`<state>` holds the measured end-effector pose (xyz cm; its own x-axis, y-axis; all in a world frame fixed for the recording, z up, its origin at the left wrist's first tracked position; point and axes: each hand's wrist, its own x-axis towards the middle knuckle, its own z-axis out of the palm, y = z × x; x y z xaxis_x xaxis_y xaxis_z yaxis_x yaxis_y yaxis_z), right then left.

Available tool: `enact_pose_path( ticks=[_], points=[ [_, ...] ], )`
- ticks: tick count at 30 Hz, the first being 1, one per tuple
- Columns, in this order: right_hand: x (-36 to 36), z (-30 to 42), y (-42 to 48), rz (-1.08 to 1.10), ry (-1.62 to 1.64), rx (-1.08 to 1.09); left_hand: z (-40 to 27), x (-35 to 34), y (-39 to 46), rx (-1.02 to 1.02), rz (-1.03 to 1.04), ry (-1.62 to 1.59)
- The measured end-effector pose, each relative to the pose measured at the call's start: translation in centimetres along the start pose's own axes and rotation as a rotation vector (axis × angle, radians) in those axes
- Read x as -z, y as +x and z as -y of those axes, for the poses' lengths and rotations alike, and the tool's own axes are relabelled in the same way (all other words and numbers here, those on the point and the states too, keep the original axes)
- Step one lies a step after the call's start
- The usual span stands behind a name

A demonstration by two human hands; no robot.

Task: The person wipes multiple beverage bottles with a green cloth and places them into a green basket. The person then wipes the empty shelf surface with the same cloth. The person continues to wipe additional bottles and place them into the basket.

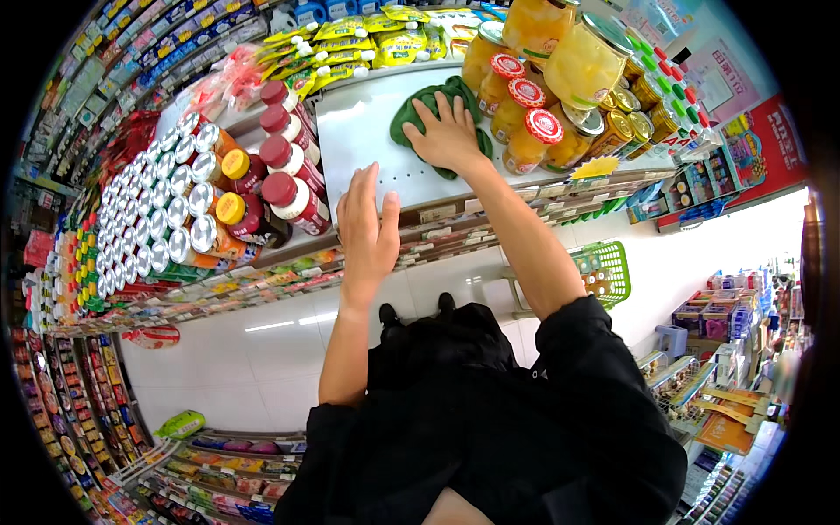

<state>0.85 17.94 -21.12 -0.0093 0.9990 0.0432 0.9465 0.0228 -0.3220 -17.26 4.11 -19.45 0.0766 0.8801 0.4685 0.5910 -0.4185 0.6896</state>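
Observation:
A dark green cloth lies crumpled on a white metal shelf. Pressed flat on it with spread fingers is my right hand. Several glass jars of fruit, some with red-and-white lids, stand just right of the cloth. My left hand is held at the shelf's front edge, fingers together, thumb apart, with nothing visible in it; whether it touches the shelf I cannot tell. To its left stand several bottles with dark red caps.
Rows of silver-topped cans fill the shelf's left part. Yellow spouted pouches lie behind the shelf. Gold-coloured cans stand beyond the jars. On the floor at right is a green plastic basket holding jars, near a pale stool.

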Motion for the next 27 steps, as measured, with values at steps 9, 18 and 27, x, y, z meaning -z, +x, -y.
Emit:
enact_pose_path(
  ticks=[9, 18, 27],
  points=[
    [5.7, -1.0, -10.2, 0.085, 0.010, 0.158, -0.3, 0.1, -0.5, 0.021, 0.015, 0.016],
    [9.1, 0.8, -9.8, -0.051, 0.418, 0.029, -0.4, 0.3, -0.7, 0.063, 0.035, -0.003],
    [7.6, -0.1, -12.1, -0.383, -0.158, 0.243, -0.7, -0.1, -0.8, 0.089, -0.021, -0.080]
  ],
)
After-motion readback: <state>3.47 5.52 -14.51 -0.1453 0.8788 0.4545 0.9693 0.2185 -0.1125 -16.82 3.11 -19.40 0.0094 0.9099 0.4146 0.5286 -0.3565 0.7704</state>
